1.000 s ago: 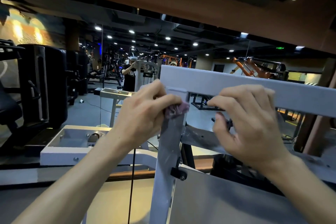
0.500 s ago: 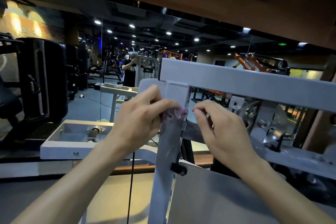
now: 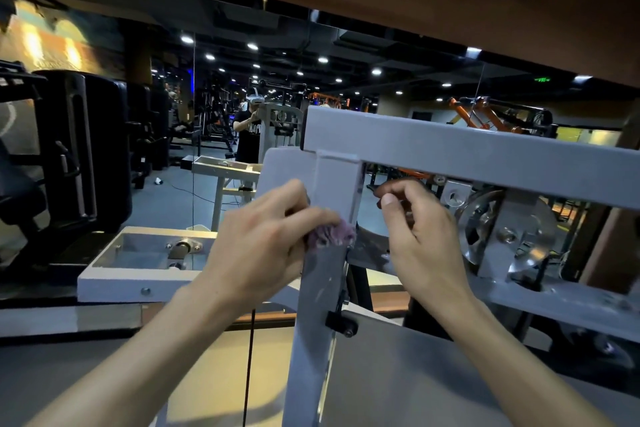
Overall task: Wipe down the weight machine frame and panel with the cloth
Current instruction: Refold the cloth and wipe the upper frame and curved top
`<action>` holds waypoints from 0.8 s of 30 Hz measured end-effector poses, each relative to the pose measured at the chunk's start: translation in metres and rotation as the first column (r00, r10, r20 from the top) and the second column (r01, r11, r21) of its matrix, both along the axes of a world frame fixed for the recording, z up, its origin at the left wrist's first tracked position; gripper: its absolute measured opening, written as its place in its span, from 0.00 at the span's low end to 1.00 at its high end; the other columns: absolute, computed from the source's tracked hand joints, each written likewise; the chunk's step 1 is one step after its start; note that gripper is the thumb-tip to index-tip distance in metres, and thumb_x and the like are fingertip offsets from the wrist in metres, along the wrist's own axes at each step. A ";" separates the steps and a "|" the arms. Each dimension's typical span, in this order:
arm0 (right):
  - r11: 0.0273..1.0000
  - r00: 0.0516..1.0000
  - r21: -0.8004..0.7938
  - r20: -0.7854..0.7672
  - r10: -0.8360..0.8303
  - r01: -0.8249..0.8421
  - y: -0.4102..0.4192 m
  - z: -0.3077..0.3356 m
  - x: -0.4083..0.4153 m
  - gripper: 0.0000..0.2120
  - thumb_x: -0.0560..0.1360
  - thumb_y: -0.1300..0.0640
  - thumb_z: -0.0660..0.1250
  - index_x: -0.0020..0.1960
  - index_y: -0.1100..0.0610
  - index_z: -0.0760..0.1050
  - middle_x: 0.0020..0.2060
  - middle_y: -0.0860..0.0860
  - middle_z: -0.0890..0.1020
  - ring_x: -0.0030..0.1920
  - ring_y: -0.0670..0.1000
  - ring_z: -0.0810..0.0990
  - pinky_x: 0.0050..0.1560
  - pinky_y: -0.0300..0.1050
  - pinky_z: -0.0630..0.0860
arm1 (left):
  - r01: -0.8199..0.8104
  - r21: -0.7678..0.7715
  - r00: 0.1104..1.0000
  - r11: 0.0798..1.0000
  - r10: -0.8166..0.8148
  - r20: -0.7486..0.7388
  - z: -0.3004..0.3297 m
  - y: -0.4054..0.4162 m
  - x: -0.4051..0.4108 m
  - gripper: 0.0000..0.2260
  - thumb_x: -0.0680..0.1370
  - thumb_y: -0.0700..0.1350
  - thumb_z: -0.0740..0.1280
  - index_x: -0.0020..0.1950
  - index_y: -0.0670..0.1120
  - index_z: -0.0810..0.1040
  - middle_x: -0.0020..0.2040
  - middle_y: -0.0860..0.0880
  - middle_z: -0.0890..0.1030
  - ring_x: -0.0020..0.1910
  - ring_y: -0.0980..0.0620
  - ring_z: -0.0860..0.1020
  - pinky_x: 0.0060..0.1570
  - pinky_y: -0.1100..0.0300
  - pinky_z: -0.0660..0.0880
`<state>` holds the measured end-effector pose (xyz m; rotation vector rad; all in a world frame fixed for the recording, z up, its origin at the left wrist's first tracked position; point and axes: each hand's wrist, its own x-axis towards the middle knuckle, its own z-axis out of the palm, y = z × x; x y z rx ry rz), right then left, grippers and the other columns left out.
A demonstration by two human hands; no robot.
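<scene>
Counts at the weight machine

Two hands: left hand (image 3: 263, 239), right hand (image 3: 420, 239); one cloth (image 3: 330, 234); one frame (image 3: 450, 152); one panel (image 3: 433, 381); one pulley wheel (image 3: 505, 232); one black knob (image 3: 341, 322); one cable (image 3: 248, 367).

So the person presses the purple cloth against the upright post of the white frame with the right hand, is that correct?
Not quite: in the head view the left hand presses the purple cloth against the upright post of the white frame. The right hand is beside the post, fingers curled, without the cloth.
</scene>
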<state>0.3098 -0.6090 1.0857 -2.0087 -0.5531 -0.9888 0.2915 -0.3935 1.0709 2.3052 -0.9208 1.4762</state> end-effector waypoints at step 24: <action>0.992 0.996 0.092 0.041 0.083 -0.087 -0.008 -0.006 -0.005 0.10 0.78 0.66 0.64 0.49 0.52 0.77 0.39 0.41 0.81 0.43 0.46 0.79 0.42 0.47 0.77 | -0.136 0.018 0.984 0.991 0.133 0.118 0.077 -0.021 -0.021 0.12 0.77 0.51 0.71 0.60 0.51 0.81 0.48 0.54 0.79 0.38 0.51 0.77 0.29 0.53 0.76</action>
